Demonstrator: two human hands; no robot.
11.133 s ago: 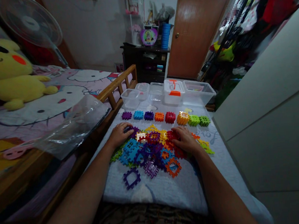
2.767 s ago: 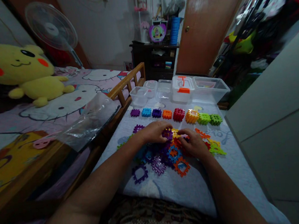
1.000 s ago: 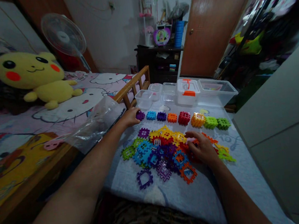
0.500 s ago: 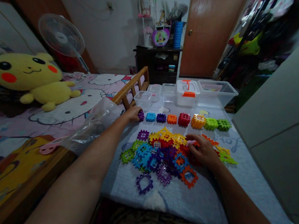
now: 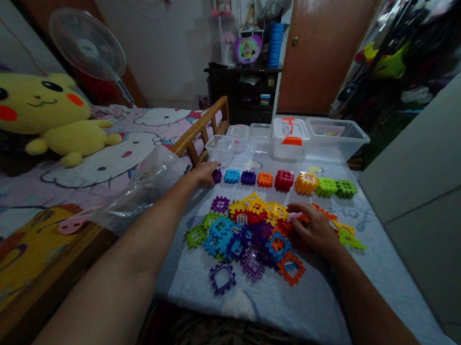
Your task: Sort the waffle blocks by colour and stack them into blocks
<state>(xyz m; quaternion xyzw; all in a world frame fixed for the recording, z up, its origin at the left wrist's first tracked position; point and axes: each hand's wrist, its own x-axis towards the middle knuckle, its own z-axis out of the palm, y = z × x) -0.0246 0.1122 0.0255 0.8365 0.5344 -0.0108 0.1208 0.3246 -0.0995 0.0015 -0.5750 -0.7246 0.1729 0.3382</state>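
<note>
My left hand (image 5: 206, 174) is stretched to the left end of a row of stacked plastic building tiles. It rests beside the purple tile stack (image 5: 216, 176), with the fingers loosened and touching or almost touching it. My right hand (image 5: 315, 230) lies on the right side of a loose pile of interlocking tiles, thumb and fingers curved around a small pink piece (image 5: 295, 216). Near it are yellow tiles (image 5: 276, 211), an orange square tile (image 5: 291, 268) and a blue tile (image 5: 278, 245). A purple frame tile (image 5: 222, 278) lies apart at the front.
Behind the row stand clear plastic boxes (image 5: 336, 136) and a lidded box with orange handles (image 5: 290, 136). A wooden bed rail (image 5: 202, 134) and a clear plastic bag (image 5: 145, 184) border the left. A white cabinet (image 5: 441, 183) stands at right.
My left fingers have loosened from the purple stack, which shows more fully now. My right hand stays in place around the pink piece. The view has shifted slightly.
</note>
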